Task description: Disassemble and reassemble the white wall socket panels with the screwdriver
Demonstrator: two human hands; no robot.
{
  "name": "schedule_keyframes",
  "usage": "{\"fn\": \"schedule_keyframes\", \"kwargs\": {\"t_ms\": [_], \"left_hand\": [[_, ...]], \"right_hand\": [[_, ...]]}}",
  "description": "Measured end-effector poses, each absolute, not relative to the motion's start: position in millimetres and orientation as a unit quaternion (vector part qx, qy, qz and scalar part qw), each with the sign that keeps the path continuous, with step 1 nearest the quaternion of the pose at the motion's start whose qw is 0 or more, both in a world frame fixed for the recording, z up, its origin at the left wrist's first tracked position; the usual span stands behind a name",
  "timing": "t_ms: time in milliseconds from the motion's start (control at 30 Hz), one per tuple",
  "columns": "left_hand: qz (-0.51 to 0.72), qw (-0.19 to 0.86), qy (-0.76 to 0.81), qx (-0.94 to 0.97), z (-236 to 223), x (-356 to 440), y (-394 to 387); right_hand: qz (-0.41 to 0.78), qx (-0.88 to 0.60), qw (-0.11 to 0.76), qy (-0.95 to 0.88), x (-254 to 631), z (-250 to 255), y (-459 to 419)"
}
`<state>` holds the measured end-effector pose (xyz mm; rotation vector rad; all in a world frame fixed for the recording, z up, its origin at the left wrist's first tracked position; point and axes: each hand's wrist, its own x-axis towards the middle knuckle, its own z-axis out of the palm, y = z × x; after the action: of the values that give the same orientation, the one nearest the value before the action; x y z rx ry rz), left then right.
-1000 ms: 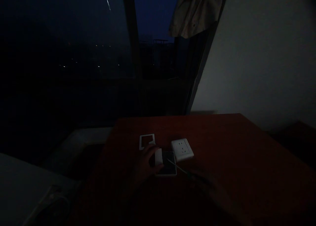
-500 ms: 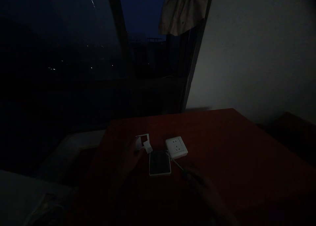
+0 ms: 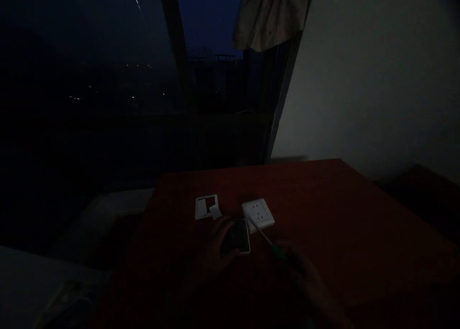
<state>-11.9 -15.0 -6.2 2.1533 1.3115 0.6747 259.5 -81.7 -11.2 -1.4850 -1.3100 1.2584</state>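
The left hand spans the dark square plate, thumb at its near edge and fingers at the far one; the right hand grips a green-handled screwdriver. Half a second ago the left hand was at the white frame; now two white panels lie there, so that piece seems set aside. The plate sits under the left hand, left of the screwdriver, whose tip overlaps the socket (contact unclear in this gloom).
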Motion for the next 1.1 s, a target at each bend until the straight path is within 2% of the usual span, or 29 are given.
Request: {"fn": "schedule_keyframes", "kwargs": {"t_ms": [133,267,467,633,800,1100], "left_hand": [[0.250,0.254,0.502,0.788,-14.1,-9.9,-17.4],[0.248,0.253,0.514,0.781,-16.7,-6.2,-18.3],[0.261,0.260,0.500,0.783,-18.4,-4.4,-16.5],[0.260,0.261,0.495,0.787,-21.8,-5.9,-14.5],[0.253,0.243,0.487,0.799,-23.2,-6.5,-13.7],[0.257,0.239,0.489,0.798,-26.3,-4.3,-12.9]], "right_hand": [[0.431,-0.589,0.352,-0.586,279.3,10.1,-75.2],[0.344,-0.567,0.352,-0.661,291.0,51.1,-62.4],[0.238,-0.554,0.432,-0.671,274.8,102.8,-44.5],[0.163,-0.553,0.462,-0.673,253.9,107.8,-29.7],[0.148,-0.552,0.417,-0.707,238.1,106.2,-17.7],[0.152,-0.533,0.384,-0.738,232.6,108.8,-8.9]]}}
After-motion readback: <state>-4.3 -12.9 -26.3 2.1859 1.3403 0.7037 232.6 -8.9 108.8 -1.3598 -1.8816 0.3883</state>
